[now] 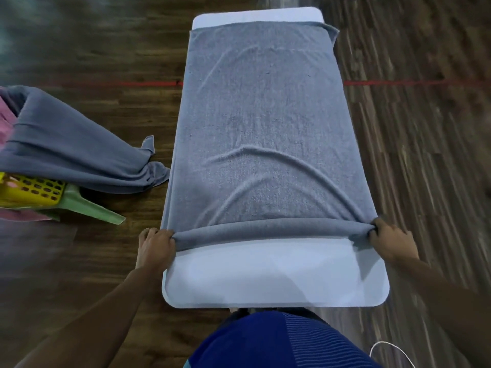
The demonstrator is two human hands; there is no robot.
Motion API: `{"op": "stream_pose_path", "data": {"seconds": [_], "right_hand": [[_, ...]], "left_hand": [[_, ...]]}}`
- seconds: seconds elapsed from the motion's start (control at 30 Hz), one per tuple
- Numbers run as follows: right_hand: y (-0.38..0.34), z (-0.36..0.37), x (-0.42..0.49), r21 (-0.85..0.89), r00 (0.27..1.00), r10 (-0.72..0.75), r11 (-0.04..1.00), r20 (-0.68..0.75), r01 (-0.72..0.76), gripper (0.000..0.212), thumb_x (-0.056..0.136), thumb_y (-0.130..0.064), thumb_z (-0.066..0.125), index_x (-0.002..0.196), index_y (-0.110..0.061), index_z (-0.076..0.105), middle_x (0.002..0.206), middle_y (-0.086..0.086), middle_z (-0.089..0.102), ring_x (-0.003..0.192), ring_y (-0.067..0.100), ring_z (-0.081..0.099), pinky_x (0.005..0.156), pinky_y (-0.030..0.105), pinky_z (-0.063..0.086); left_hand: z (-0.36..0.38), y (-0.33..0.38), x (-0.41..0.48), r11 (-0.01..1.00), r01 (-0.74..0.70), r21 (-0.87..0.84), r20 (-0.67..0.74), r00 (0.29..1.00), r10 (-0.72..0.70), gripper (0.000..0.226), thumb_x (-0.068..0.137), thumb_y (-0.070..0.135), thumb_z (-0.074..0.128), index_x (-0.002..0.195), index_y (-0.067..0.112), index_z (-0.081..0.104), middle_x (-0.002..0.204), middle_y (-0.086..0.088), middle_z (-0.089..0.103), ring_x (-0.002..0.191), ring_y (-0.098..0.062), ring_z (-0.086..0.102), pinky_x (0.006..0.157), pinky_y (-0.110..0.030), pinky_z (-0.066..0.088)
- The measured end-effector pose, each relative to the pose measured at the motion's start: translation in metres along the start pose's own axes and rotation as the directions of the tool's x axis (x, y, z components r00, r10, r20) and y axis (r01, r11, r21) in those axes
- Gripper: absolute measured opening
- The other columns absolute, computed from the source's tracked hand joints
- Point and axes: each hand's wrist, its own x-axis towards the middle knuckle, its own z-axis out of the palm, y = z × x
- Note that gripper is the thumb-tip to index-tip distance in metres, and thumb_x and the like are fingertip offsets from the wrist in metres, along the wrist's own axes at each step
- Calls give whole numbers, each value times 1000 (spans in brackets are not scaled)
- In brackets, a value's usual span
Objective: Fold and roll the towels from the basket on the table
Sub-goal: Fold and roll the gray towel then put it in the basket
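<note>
The grey towel is spread along the counter, soft and limp. Its rolled near edge is gripped at both ends by the left hand and right hand.

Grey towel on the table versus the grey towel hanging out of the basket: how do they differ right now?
The grey towel on the table lies spread flat along the white table; the grey towel over the yellow basket hangs bunched and draped.
The table towel's near edge is rolled into a tight tube, gripped at its ends by the left hand and right hand; the basket towel is unrolled and untouched.
Both look the same grey terry cloth.
</note>
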Motion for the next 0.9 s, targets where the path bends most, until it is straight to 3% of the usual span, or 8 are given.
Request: {"op": "stream_pose_path", "data": {"seconds": [0.07,0.2,0.3,0.37,0.43,0.6,0.73,0.9], "right_hand": [[4,-3,4,120,998,47,991,42,-52,14,91,-26,48,104,-22,45,104,17,65,96,38,60,84,45,42],[10,-7,14,408,994,108,909,-26,-88,28,84,-12,64,110,-11,52,108,20,56,97,40,57,80,43,46],[10,-3,9,237,967,55,971,-250,6,20,84,-5,63,103,-5,59,107,24,50,92,43,49,79,48,44],[9,6,2,58,936,-101,990,-338,128,19,85,-4,53,101,-3,63,106,22,52,90,41,45,76,50,43],[9,15,-2,-52,921,-185,983,-342,179,30,80,-8,43,103,-2,62,105,20,55,89,40,47,74,49,44],[-3,19,-10,41,981,-105,993,-165,113,45,78,6,55,123,1,48,119,25,52,104,45,51,80,54,48],[-3,11,-2,85,989,-78,992,-124,89,41,85,-2,51,125,-7,47,120,17,53,105,39,52,81,49,49],[2,-3,11,-50,990,-87,995,-110,82,20,82,-15,56,101,-14,63,103,11,66,99,36,55,82,44,44]], "left_hand": [[-2,-2,4,998,39,-42,72,997,-36,25,95,20,38,102,21,62,98,-6,66,99,-25,56,102,-46,30],[-3,6,9,969,210,-133,-71,973,-220,19,94,20,52,110,11,56,114,-16,53,107,-35,47,89,-51,41],[-1,11,7,928,333,-165,-123,927,-354,19,96,25,51,105,10,55,117,-18,51,106,-36,45,85,-51,44],[4,11,3,925,266,-270,-121,944,-307,16,97,20,48,102,8,58,111,-16,56,100,-33,48,80,-47,45],[7,10,-4,925,205,-320,-87,966,-244,25,95,10,46,115,3,60,117,-15,58,106,-31,49,86,-45,46],[17,-5,-16,994,88,-67,3,996,-88,64,77,-6,54,139,3,44,140,-17,48,129,-34,44,109,-50,37],[6,-1,-3,989,108,-103,-37,993,-112,45,77,-3,60,122,2,60,119,-18,61,110,-36,54,99,-49,42],[-8,-7,12,999,-10,44,24,1000,9,13,83,14,55,90,13,65,94,-9,67,93,-31,58,98,-49,38]]}}
